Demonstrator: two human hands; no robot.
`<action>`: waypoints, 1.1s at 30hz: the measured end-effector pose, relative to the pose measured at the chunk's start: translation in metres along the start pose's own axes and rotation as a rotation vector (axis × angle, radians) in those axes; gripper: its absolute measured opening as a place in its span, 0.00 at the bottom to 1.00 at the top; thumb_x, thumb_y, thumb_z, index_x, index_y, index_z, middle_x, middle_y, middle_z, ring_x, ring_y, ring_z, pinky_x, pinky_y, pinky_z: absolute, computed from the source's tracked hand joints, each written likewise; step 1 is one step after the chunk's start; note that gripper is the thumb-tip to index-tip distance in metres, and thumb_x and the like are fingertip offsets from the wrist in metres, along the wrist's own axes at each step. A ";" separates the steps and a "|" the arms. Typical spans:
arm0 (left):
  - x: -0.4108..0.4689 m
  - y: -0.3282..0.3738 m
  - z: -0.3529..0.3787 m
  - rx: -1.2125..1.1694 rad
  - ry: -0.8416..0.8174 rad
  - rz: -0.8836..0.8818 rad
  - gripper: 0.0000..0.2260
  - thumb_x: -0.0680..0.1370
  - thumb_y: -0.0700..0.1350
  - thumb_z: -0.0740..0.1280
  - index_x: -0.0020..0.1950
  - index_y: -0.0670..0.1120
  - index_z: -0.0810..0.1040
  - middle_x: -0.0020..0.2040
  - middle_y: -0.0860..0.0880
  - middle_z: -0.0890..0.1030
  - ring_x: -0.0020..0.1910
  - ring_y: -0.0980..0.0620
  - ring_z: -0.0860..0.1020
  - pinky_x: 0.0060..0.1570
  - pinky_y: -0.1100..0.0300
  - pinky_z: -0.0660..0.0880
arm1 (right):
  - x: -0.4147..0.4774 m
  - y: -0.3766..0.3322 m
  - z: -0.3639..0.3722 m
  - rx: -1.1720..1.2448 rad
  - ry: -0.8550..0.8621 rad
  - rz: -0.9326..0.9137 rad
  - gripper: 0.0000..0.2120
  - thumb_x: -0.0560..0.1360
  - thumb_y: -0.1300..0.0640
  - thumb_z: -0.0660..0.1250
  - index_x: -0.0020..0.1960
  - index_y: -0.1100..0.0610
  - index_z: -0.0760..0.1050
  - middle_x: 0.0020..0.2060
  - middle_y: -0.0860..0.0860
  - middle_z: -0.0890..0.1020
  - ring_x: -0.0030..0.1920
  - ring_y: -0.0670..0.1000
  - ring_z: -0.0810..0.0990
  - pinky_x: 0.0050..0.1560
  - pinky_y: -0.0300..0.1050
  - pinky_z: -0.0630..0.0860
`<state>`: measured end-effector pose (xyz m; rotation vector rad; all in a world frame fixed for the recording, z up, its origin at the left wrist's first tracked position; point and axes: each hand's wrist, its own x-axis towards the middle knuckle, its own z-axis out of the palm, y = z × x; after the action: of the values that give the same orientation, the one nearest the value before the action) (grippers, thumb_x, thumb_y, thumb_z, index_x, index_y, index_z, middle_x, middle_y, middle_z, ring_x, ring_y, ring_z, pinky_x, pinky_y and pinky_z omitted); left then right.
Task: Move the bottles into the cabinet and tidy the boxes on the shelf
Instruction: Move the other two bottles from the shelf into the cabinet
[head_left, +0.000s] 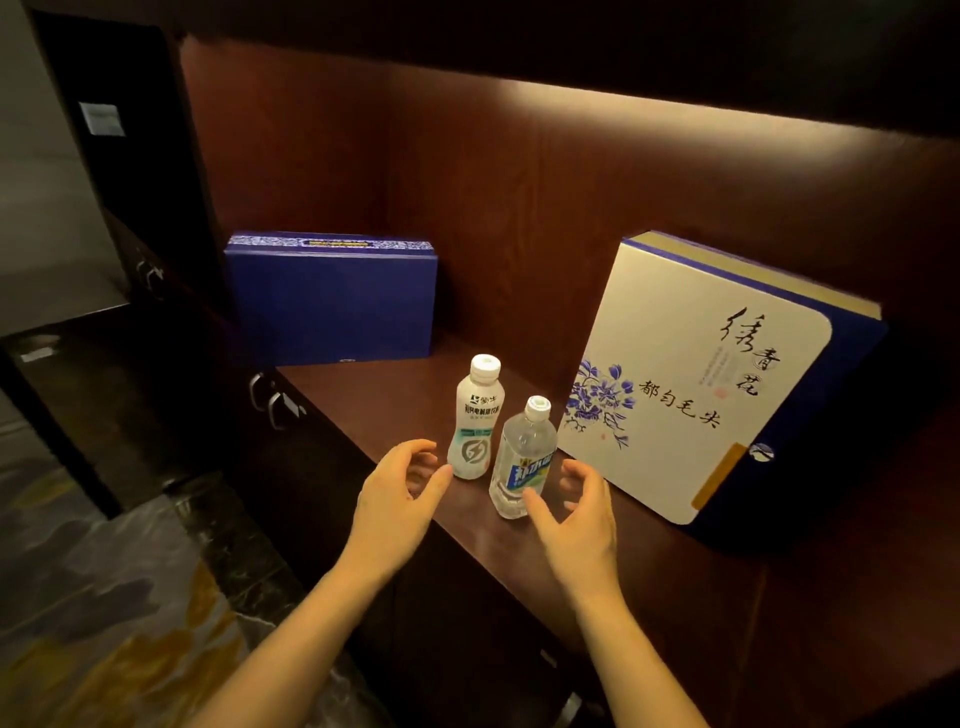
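White bottle (474, 422) and clear bottle (522, 457) upright, caps up, side by side. Left hand (400, 493) and right hand (576, 512) flank them, fingers spread wide, empty.

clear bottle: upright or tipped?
Upright. The clear bottle stands on its base on the shelf, white cap on top, beside the white bottle.

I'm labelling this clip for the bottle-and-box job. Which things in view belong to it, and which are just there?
Part of the job:
white bottle
clear bottle
blue box
cream box
shelf
left hand, open
right hand, open
cabinet doors

Just there:
patterned floor
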<state>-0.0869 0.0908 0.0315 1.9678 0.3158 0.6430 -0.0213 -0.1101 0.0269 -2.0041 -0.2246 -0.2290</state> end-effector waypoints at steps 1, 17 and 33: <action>0.012 -0.005 0.008 0.007 -0.005 -0.012 0.16 0.76 0.52 0.71 0.63 0.52 0.77 0.53 0.57 0.79 0.50 0.63 0.78 0.50 0.63 0.78 | 0.011 0.005 0.005 -0.003 -0.012 0.029 0.29 0.71 0.50 0.78 0.68 0.49 0.69 0.63 0.46 0.74 0.63 0.45 0.74 0.55 0.34 0.73; 0.104 -0.054 0.089 -0.048 -0.153 -0.142 0.34 0.69 0.52 0.78 0.71 0.56 0.67 0.67 0.57 0.75 0.64 0.56 0.74 0.61 0.58 0.73 | 0.067 0.043 0.053 0.059 -0.129 0.131 0.40 0.63 0.47 0.82 0.68 0.40 0.65 0.61 0.40 0.78 0.58 0.41 0.77 0.48 0.18 0.68; 0.072 -0.041 0.053 -0.003 -0.116 -0.108 0.25 0.68 0.54 0.78 0.62 0.55 0.74 0.56 0.61 0.80 0.56 0.61 0.78 0.55 0.57 0.76 | 0.042 0.021 0.024 0.024 -0.039 0.091 0.35 0.62 0.45 0.82 0.66 0.46 0.74 0.57 0.42 0.83 0.56 0.43 0.81 0.57 0.39 0.77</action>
<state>0.0046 0.1050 -0.0018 1.9617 0.3473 0.4582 0.0257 -0.0954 0.0092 -1.9905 -0.1599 -0.1289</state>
